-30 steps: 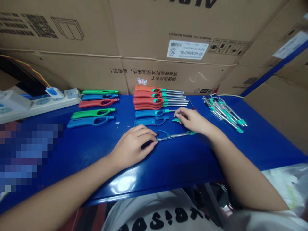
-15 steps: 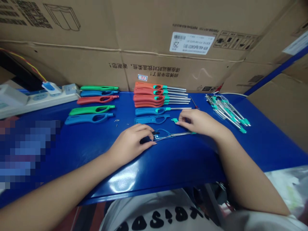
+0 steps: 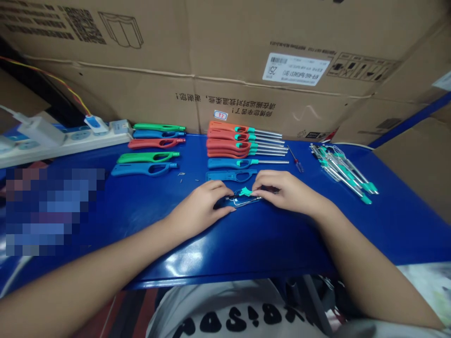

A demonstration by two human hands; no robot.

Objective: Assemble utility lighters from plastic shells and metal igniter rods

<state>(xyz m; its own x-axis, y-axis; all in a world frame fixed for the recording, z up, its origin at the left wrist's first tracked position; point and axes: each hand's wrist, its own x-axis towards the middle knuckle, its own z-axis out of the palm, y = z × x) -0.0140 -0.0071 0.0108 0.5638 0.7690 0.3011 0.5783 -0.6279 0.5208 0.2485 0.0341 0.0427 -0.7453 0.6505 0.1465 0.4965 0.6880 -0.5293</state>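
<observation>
A blue lighter casing half (image 3: 234, 204) with thin wires and a metal tube lies in front of me, largely covered by my hands. Around its left end, the fingers and thumb of my left hand (image 3: 199, 204) are closed. My right hand (image 3: 287, 190) pinches a small turquoise trigger piece (image 3: 245, 191) just over the casing's finger loop. Its fingers hide most of the tube. Directly behind, another blue casing half (image 3: 225, 176) lies flat on the table.
Assembled lighters (image 3: 229, 144) lie stacked at the back, above a blue lighter (image 3: 221, 163). Coloured casings (image 3: 144, 169) line the left, near small screws (image 3: 181, 174) and a power strip (image 3: 75, 141). A screwdriver (image 3: 299, 165) and metal tube assemblies (image 3: 340, 169) lie right. Cardboard (image 3: 232, 61) walls the back.
My right hand has moved left and slightly toward me, bringing the turquoise trigger piece over the casing half. My left hand stays at the casing's left end. The view has shifted slightly.
</observation>
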